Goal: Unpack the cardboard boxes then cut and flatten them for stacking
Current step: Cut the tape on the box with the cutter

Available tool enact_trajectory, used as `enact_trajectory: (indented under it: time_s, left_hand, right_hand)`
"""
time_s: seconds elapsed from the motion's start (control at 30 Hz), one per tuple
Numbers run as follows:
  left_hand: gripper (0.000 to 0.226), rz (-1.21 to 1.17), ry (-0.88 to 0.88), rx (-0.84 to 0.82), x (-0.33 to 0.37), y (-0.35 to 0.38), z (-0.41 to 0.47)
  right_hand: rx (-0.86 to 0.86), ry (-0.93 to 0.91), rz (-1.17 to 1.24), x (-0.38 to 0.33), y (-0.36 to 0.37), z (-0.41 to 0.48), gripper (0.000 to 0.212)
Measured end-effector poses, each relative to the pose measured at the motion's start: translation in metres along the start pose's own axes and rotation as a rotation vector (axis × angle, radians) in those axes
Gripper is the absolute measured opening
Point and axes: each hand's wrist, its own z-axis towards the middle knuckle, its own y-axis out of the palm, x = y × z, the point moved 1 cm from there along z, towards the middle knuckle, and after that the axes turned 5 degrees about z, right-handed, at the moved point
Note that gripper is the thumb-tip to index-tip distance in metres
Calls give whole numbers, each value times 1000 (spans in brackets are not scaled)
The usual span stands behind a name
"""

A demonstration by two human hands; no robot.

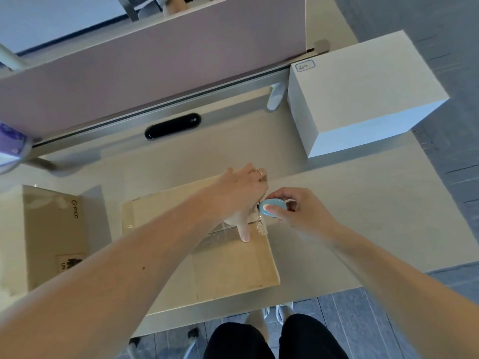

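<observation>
A brown cardboard box (228, 270) lies on the desk in front of me, with clear tape (220, 235) running across its top. My left hand (238, 195) rests on the box near its far right edge. Its thumb points toward me and presses on the tape, and its fingers curl over the edge. My right hand (300, 211) pinches a small light-blue cutter (272, 208) between thumb and fingers. The cutter sits at the box's right edge, right beside my left hand. Its blade is hidden.
A second brown box (51, 229) printed PICO stands at the left. A large white box (363, 94) with a label sits at the back right. A pink partition (155, 60) runs along the desk's far side, behind a black cable slot (173, 125). The desk's front edge (311, 288) is near my legs.
</observation>
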Motion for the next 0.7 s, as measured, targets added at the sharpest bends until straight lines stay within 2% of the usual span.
enact_trajectory:
  time_s: [0.17,0.37,0.5,0.7]
  left_hand:
    - [90,-25,-7,12,0,2,-1]
    - [98,-31,-6,28,0,4,-1]
    - [84,-31,-11,35,-1,5,-2]
    - [81,-39,-7,54,-3,7,-2]
  right_hand:
    - [-134,-2,-118,-7,-16,9,8]
    - [-150,-31,-176,-13,-12,17,11]
    - [-230,-2,-183,-11,-20,14,7]
    - [-200,-30,-227,-11,-16,12,10]
